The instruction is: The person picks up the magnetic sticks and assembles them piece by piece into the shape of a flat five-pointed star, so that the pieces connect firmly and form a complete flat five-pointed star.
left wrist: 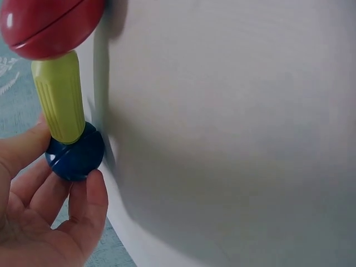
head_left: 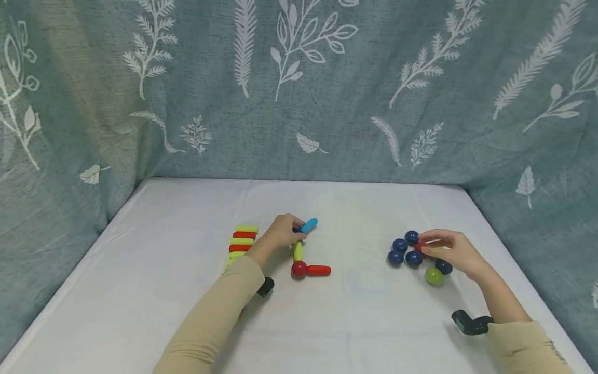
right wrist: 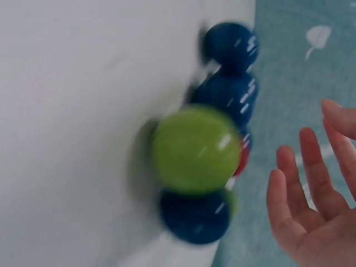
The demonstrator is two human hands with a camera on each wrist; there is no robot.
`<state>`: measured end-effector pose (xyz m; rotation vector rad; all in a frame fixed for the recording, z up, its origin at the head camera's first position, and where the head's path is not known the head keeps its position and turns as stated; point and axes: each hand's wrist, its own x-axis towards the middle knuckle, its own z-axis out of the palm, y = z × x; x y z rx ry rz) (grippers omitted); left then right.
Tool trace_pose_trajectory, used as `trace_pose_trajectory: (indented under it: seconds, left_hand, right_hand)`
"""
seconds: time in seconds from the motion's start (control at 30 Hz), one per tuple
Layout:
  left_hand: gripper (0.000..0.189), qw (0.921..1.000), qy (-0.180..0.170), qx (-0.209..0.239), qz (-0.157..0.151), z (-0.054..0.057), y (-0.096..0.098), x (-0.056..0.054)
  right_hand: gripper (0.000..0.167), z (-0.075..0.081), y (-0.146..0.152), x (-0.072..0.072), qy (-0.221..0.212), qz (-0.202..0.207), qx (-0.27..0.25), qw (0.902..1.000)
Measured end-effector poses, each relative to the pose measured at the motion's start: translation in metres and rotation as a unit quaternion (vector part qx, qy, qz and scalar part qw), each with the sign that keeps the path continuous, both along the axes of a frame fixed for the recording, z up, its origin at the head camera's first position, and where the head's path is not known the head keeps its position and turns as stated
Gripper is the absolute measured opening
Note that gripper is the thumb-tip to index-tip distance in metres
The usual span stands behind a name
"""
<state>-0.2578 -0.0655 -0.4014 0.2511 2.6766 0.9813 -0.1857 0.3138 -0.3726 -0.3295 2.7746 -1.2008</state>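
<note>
**Two sleeves (head_left: 210, 327) over the table (head_left: 364, 322)**

Head: one red ball (head_left: 299, 269) joins two sticks (head_left: 318, 270) (one lime, one red) mid-table; the right hand (head_left: 450, 250) sits by five blue balls (head_left: 413, 259).
Left wrist: the left hand (left wrist: 33, 231) pinches one blue ball (left wrist: 76, 158).
Right wrist: fingers (right wrist: 320, 175) spread apart.

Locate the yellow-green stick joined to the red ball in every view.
Head: the yellow-green stick is below centre, between the red ball and left hand.
Left wrist: upper left, between the red ball and a blue ball.
Right wrist: not in it.
Shared landmark: the white table surface, in all three.
</note>
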Motion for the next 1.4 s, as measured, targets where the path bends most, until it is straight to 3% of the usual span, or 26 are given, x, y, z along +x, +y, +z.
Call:
trace_pose_trajectory:
  seconds: [0.1, 0.33, 0.57, 1.03, 1.4]
  left_hand:
    - [0.042, 1.0000, 0.002, 0.005, 0.000, -0.002, -0.001, 0.000]
    - [0.040, 0.9999, -0.005, 0.013, -0.005, -0.007, -0.003, 0.001]
    - [0.040, 0.9997, -0.014, 0.012, -0.015, -0.004, -0.004, 0.000]
    - [0.043, 0.9997, -0.012, 0.013, -0.017, 0.004, -0.009, -0.002]
    - [0.042, 0.9995, -0.006, 0.014, -0.028, -0.004, -0.007, 0.002]
  right_hand:
    - [0.040, -0.005, 0.012, 0.005, 0.008, -0.029, 0.017, 0.9994]
    - [0.045, -0.020, 0.033, 0.012, -0.024, -0.075, 0.044, 0.9959]
    - [0.053, -0.027, 0.039, 0.008, -0.055, -0.127, 0.072, 0.9877]
    - [0.044, -0.022, 0.027, -0.013, -0.072, -0.146, 0.076, 0.9837]
    - [0.046, -0.021, 0.026, -0.016, -0.086, -0.151, 0.098, 0.9799]
